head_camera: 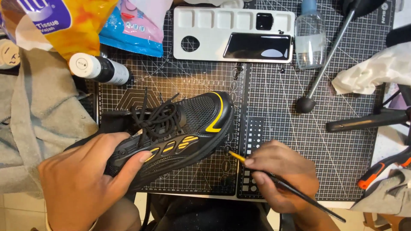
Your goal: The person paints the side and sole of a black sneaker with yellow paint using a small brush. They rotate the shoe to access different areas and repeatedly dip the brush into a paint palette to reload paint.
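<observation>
While the black sneaker with yellow accents (171,132) is gripped at its heel end by the left hand (83,179), a thin paintbrush (282,184) is pinched in the right hand (284,173), its tip just beside the sole near the toe. Beyond both hands, a white paint palette (214,38) is seen on the cutting mat (317,141).

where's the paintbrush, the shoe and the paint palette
paintbrush (295,192), head view, on its dark handle
shoe (201,113), head view, on the black mesh toe
paint palette (205,47), head view, on its white rim
</observation>
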